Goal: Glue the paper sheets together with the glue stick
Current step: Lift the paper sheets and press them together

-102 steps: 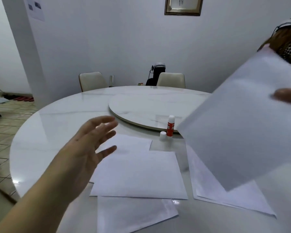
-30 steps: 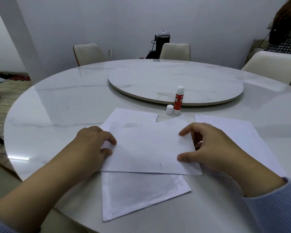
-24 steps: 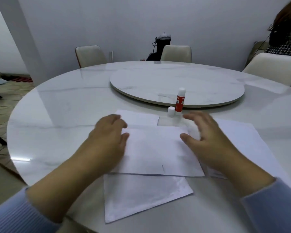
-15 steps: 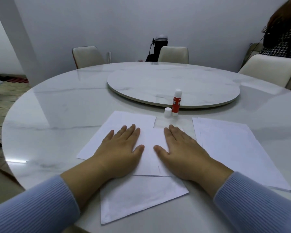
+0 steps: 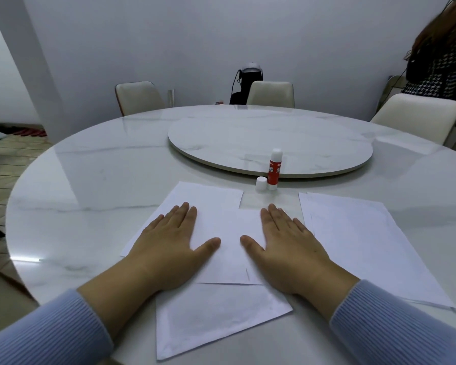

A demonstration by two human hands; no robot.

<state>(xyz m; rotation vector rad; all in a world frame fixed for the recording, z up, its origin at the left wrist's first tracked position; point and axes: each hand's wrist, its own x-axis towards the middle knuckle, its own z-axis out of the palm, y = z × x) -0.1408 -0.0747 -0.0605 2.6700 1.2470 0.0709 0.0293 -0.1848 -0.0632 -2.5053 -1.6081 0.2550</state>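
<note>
Several white paper sheets overlap on the round marble table [image 5: 90, 180] in front of me. My left hand [image 5: 169, 248] and my right hand [image 5: 287, 246] lie flat, palms down and fingers apart, on the top sheet [image 5: 229, 227], a little apart from each other. Another sheet [image 5: 216, 317] sticks out below, and one [image 5: 203, 196] shows beyond my left hand. A separate stack of sheets [image 5: 366, 238] lies to the right. The red glue stick [image 5: 274, 169] stands uncapped behind the sheets, its white cap [image 5: 261, 184] beside it.
A raised turntable [image 5: 269, 138] fills the table's middle, just behind the glue stick. Cream chairs [image 5: 416, 114] stand around the far side. A person [image 5: 440, 56] in a checked top stands at the far right. The table's edge runs near my forearms.
My right hand brought a sheet down onto the pile; both hands then flattened on it. Since half a second ago they have slid apart, outward across the top sheet.
</note>
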